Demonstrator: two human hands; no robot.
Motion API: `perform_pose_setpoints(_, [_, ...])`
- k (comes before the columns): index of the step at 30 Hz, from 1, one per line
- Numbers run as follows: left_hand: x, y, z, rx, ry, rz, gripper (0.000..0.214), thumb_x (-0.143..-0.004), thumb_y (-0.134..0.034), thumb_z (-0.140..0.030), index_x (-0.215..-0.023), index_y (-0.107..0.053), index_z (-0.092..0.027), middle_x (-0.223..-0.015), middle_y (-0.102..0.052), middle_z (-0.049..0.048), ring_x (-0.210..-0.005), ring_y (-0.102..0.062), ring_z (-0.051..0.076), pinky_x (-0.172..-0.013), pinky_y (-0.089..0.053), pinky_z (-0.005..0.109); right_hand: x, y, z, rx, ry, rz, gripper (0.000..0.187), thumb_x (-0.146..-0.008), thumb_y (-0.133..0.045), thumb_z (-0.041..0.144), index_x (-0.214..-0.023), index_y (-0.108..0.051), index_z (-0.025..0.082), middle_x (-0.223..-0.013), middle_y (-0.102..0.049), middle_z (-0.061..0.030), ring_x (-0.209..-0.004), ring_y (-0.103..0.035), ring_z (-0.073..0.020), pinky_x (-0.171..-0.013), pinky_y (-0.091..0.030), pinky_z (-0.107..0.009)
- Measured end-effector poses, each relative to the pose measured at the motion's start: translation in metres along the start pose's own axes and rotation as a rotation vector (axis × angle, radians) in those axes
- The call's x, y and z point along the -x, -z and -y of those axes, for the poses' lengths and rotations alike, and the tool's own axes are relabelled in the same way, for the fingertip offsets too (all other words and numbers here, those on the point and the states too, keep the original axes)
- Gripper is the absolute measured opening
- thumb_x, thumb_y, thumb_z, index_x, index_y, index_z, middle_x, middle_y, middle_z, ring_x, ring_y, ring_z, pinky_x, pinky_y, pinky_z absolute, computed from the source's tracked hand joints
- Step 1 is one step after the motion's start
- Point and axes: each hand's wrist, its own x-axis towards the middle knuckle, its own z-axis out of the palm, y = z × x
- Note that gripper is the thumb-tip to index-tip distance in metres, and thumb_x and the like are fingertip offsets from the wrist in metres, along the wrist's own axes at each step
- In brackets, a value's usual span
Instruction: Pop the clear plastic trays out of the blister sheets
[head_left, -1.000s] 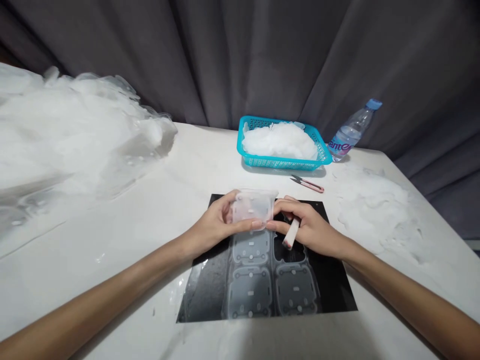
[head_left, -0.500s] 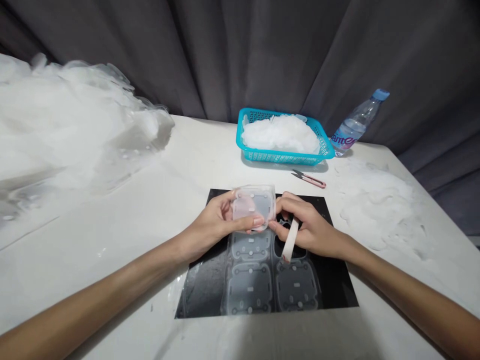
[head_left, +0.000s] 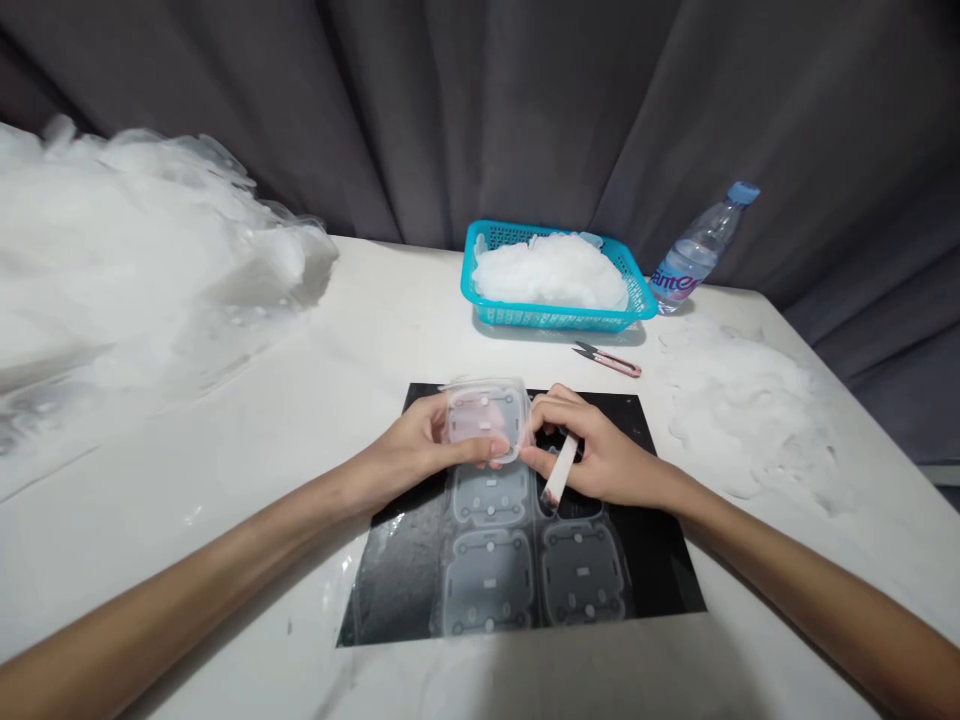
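My left hand (head_left: 427, 435) is closed on a clear, rounded-square plastic piece (head_left: 499, 405), thumb across its front and fingers behind. My right hand (head_left: 592, 445) is closed around a slim tool with a flat white handle (head_left: 561, 472), which points down toward me; its working end is hidden in the fingers. The right fingertips meet the right edge of the piece. Below both hands, a clear sheet with several similar rounded-square shapes (head_left: 491, 575) lies on a black board (head_left: 664, 570). One place in it, under my right hand, looks darker.
Behind the board are small pink-handled snips (head_left: 619, 363), a blue basket (head_left: 555, 317) of white translucent pieces, and a leaning water bottle (head_left: 697, 250). A big heap of clear sheets (head_left: 135, 240) covers the left side. Thin translucent scraps (head_left: 750, 410) lie at right.
The view has shifted a little, so everything sits slightly farther left. Both hands keep their grips, and the white handle tilts a bit differently.
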Motion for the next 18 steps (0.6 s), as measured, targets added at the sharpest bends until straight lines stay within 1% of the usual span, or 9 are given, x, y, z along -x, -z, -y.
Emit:
perform_pose_setpoints(5, [0.0,0.0021,0.0045,-0.007,-0.011,0.002,0.035,-0.078,-0.091,-0.037,-0.1,-0.073,-0.017,-0.091,-0.072,0.0014,-0.082,-0.064,0.014,-0.077,-0.051,0.025,-0.0003,-0.0003,0.001,-0.066,-0.036,0.021,0.012,-0.096,-0.066,0.019,-0.086,-0.06,0.021,-0.084,-0.058,-0.0009,-0.086,-0.05,-0.0182,-0.079,-0.042,-0.031])
perform_pose_setpoints(8, [-0.0006,0.0019,0.005,-0.014,-0.018,0.008,0.037,-0.079,-0.091,-0.037,-0.105,-0.074,-0.017,-0.092,-0.073,0.0015,-0.083,-0.065,0.014,-0.079,-0.052,0.025,-0.0003,-0.0021,0.0009,-0.07,-0.052,0.014,0.012,-0.097,-0.064,0.019,-0.086,-0.06,0.02,-0.084,-0.056,-0.0009,-0.087,-0.05,-0.0184,-0.08,-0.042,-0.031])
perform_pose_setpoints(15, [0.0002,0.0019,0.0057,0.027,-0.029,-0.003,0.035,-0.083,-0.087,-0.04,-0.105,-0.075,-0.016,-0.096,-0.076,0.0033,-0.085,-0.069,0.016,-0.079,-0.055,0.026,0.0004,-0.0032,0.0026,-0.025,-0.018,-0.028,0.012,-0.096,-0.063,0.017,-0.086,-0.059,0.02,-0.083,-0.056,-0.0008,-0.086,-0.05,-0.0184,-0.079,-0.043,-0.031])
perform_pose_setpoints(18, [-0.0006,0.0036,0.0069,0.041,-0.026,-0.019,0.037,-0.082,-0.088,-0.038,-0.109,-0.075,-0.017,-0.106,-0.078,0.0058,-0.095,-0.071,0.019,-0.088,-0.057,0.03,0.0011,-0.004,-0.0001,0.05,-0.013,-0.074,0.015,-0.096,-0.061,0.015,-0.084,-0.057,0.021,-0.081,-0.059,-0.0009,-0.085,-0.051,-0.0189,-0.077,-0.043,-0.031])
